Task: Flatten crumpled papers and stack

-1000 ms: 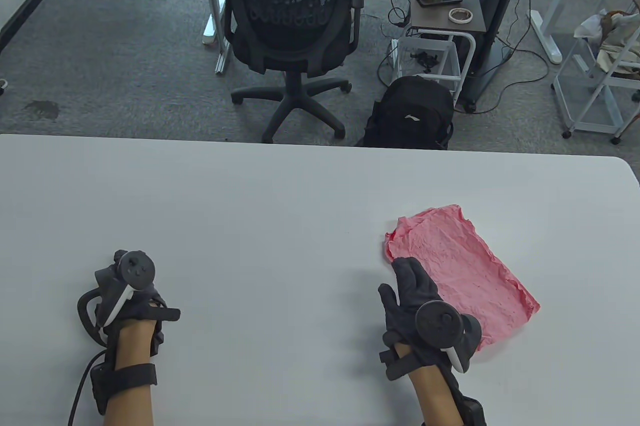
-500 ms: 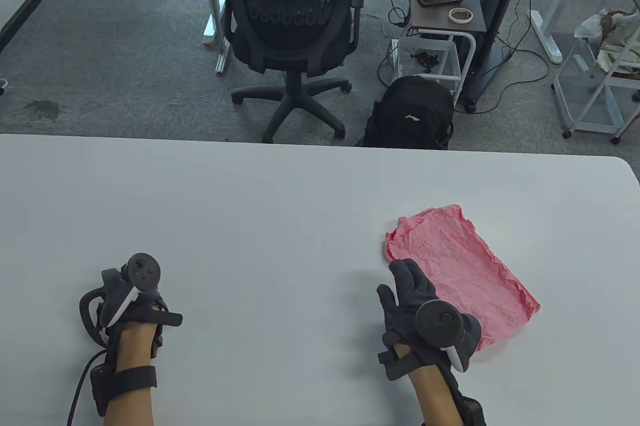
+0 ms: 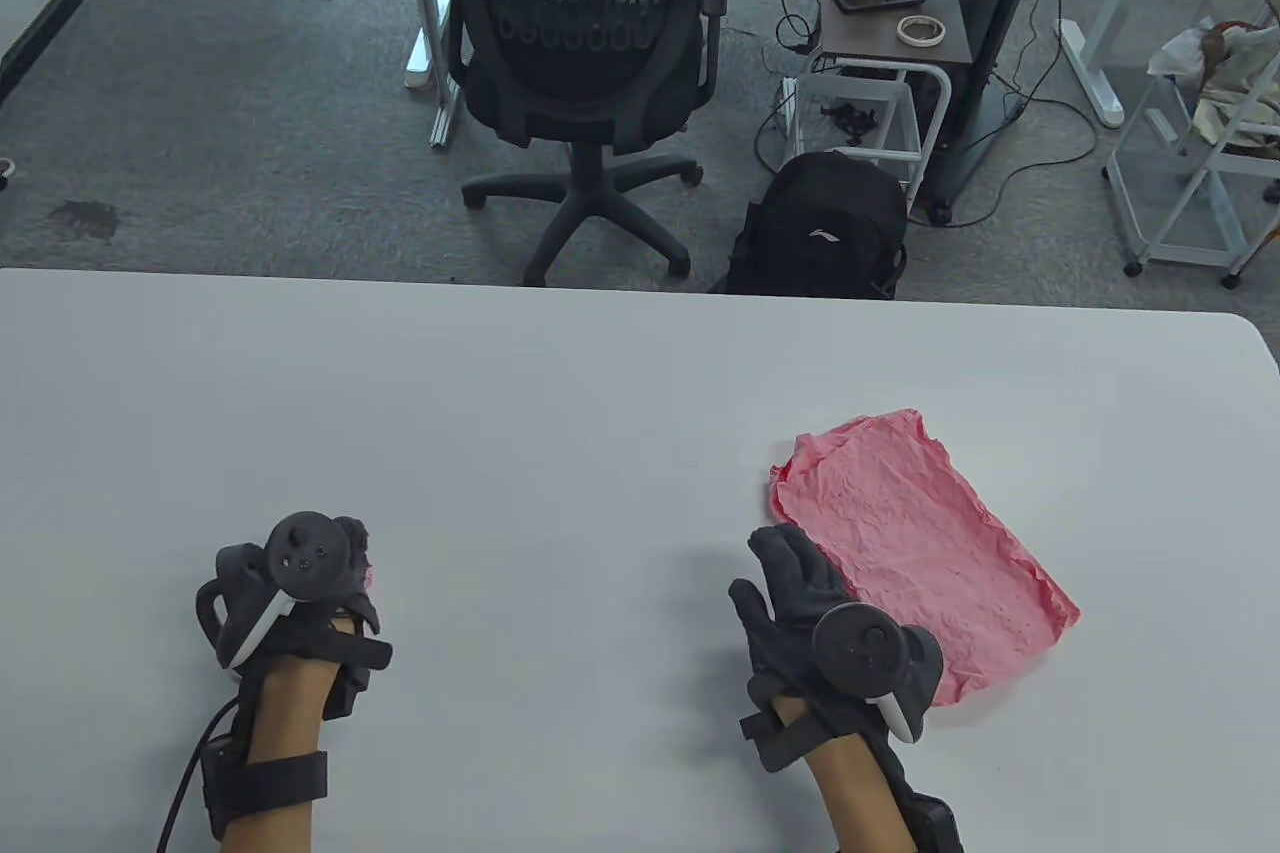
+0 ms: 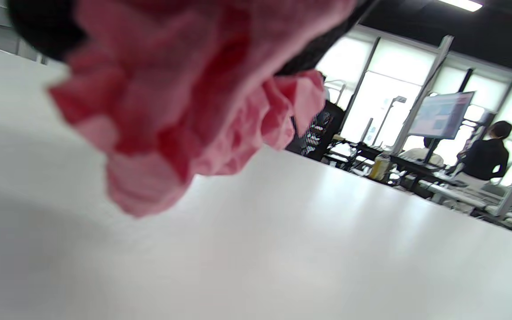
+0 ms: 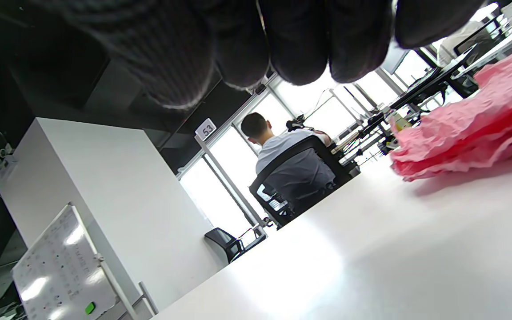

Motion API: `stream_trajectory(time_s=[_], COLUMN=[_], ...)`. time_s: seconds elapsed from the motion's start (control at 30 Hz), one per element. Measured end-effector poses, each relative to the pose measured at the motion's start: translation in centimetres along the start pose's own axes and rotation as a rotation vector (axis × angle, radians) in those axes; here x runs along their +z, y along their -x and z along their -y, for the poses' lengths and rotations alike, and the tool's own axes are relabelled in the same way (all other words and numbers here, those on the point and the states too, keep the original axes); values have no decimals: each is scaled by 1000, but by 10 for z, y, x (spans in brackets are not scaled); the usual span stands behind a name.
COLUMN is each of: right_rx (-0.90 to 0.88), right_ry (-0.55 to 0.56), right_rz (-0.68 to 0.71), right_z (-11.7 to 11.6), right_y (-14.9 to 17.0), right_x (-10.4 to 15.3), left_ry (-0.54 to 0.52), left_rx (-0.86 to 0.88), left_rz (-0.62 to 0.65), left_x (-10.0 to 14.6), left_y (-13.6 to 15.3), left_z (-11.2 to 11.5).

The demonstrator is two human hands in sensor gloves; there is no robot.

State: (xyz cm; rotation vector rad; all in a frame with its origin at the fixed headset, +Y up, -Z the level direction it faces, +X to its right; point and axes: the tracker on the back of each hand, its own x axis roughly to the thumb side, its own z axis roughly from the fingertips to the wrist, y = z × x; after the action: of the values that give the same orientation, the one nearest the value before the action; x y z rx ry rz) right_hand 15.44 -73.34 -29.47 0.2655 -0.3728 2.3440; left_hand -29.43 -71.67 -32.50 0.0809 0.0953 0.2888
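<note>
Quick count: two pink papers, one flattened sheet [image 3: 915,548] lying near the right edge of the table [image 3: 560,413], and one crumpled wad [image 4: 185,106] bunched up in the left hand [image 3: 330,583]. In the right wrist view the flat one looks like a few layers, can't tell how many. Two gloved hands, left and right hand [image 3: 800,593], each with one tracker strapped on. One table. Behind it, one office chair [image 3: 575,63] and one black backpack [image 3: 820,228]
</note>
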Motion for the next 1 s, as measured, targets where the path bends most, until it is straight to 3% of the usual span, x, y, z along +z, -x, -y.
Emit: stream_trajectory(time_s=[0.2, 0.4, 0.57, 0.77, 1.0], right_rx=[-32, -97, -150, -243, -377], right_ry=[-71, -160, -240, -303, -298], right_rz=[51, 129, 210, 291, 286], right_z=[-15, -33, -52, -67, -69], right_y=[-8, -20, -37, -60, -64], right_x=[1, 4, 9, 15, 19], left_ry=[-103, -162, -179, -151, -32], left_rx=[119, 346, 410, 619, 668], left_rz=[164, 294, 398, 510, 707], left_x=[27, 43, 55, 65, 71], left_y=[-42, -69, -86, -106, -133], left_z=[-17, -6, 2, 15, 31])
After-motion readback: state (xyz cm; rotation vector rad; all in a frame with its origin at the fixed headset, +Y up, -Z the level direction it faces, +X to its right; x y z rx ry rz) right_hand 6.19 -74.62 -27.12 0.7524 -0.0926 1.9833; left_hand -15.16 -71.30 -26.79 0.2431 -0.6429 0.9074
